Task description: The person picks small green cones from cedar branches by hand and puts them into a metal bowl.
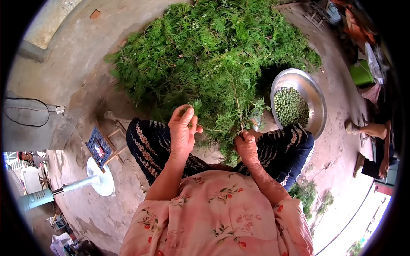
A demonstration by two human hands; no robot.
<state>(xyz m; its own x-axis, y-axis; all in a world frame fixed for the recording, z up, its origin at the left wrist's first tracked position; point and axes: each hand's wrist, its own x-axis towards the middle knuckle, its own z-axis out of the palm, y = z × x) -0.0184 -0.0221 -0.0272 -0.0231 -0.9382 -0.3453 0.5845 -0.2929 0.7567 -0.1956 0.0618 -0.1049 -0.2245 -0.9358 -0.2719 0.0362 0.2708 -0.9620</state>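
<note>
My right hand [247, 149] is closed around the lower stem of a leafy evergreen branch [235, 98], whose feathery foliage spreads up and away in front of my lap. To its left, my left hand [183, 128] is raised with thumb and fingers pinched together. A small green sprig [195, 104] shows at its fingertips; the exact grip is partly hidden. Beyond both hands lies a large heap of cut evergreen branches [192, 47]. Right of the heap stands a metal basin [316, 98] holding many small round green cones [291, 106].
A standing fan [100, 179] and a small wooden stool with a blue seat [99, 147] are at the left. Loose greenery [305, 196] lies on the floor behind my right knee. Another person's leg [372, 130] shows at the far right, near a green container [361, 72].
</note>
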